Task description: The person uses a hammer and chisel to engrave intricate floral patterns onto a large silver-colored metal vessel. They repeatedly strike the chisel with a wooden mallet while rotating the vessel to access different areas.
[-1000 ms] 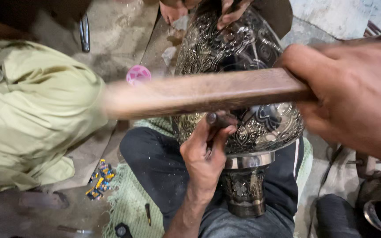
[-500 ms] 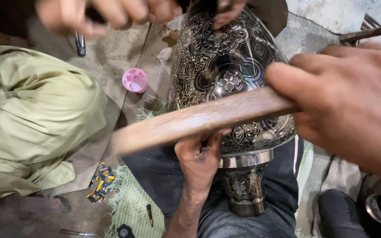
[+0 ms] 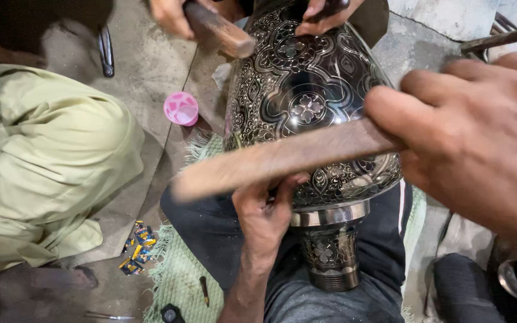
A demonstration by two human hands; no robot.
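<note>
— Why does the large engraved dark metal vase [image 3: 312, 113] lie across your lap?

— So its belly faces you. Your right hand [image 3: 474, 149] is clenched round the flat brown wooden stick [image 3: 282, 158], raised over it; your left hand [image 3: 264, 218] pinches a thin chisel, mostly hidden, against the pattern.

— And the co-worker's hands?

— They work the far shoulder.

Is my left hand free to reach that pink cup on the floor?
Probably not as things stand: the left hand is pressed against the vase, seemingly gripping a small tool. The floor path to the pink cup looks open, though.
</note>
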